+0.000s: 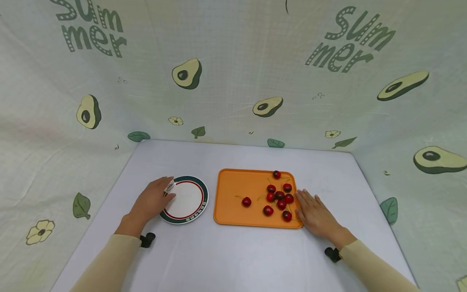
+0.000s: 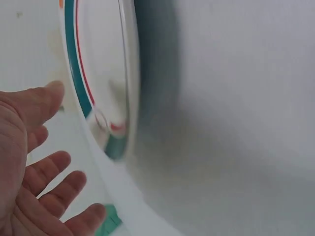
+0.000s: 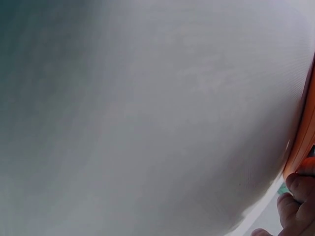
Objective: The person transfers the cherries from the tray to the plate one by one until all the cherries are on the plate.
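Note:
A round white plate [image 1: 186, 199] with a dark green rim band and a red inner ring lies left of the tray. Over its left rim is my left hand [image 1: 155, 200], thumb and fingers spread apart. The left wrist view shows that hand's loosely bent fingers [image 2: 54, 172] beside the plate [image 2: 106, 54], with nothing between them. An orange rectangular tray [image 1: 233, 178] bears several dark red cherries [image 1: 270, 197], mostly on its right half. My right hand [image 1: 316, 213] rests at the tray's right edge, fingers extended; the right wrist view catches only part of it beside the orange rim [image 3: 302, 132].
Plate and tray stand side by side on a white table [image 1: 240, 259]. A pale cloth [image 1: 226, 73] printed with avocados, leaves and lettering hangs behind the table and along both sides. Each wrist carries a small black device, such as the one [image 1: 147, 240] on the left.

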A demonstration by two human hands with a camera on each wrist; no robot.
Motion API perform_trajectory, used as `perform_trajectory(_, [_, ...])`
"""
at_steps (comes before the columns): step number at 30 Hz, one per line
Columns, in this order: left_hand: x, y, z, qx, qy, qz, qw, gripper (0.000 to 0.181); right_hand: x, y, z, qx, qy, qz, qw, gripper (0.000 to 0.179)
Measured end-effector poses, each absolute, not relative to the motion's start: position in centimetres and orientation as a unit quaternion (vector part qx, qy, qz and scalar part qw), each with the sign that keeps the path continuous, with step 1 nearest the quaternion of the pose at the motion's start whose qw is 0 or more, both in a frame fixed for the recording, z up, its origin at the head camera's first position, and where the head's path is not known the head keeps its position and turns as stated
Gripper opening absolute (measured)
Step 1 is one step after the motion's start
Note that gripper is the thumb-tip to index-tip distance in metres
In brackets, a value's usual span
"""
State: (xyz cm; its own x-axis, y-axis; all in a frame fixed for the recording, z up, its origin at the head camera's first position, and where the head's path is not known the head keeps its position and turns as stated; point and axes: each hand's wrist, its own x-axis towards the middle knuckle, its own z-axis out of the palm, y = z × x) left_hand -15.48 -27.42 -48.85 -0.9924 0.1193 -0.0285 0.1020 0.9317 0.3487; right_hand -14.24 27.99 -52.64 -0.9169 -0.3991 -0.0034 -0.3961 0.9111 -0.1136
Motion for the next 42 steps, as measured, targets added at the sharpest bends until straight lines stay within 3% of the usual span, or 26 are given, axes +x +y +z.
perform_trajectory(6, [-16.4,-30.3,-49.3,-0.005,0.972,0.218,0.090,0.079,-14.2,28.0,-52.6,-0.200,0.978,-0.056,0.015,0.064])
perform_trajectory(13, [-17.8,-31.9,-50.2,-0.010,0.954,0.277,0.112,0.089,-14.5,28.0,-52.8,-0.200,0.978,-0.054,0.020,0.065])
perform_trajectory(22, [-18.8,-31.3,-50.3,-0.012,0.941,0.298,0.160,0.083,-14.6,27.9,-52.6,-0.195,0.979,-0.052,0.023,0.065])
perform_trajectory(42, [-19.4,-29.6,-49.8,-0.048,0.915,0.347,0.198,0.073,-14.6,27.7,-52.5,-0.192,0.980,-0.051,0.025,0.064])
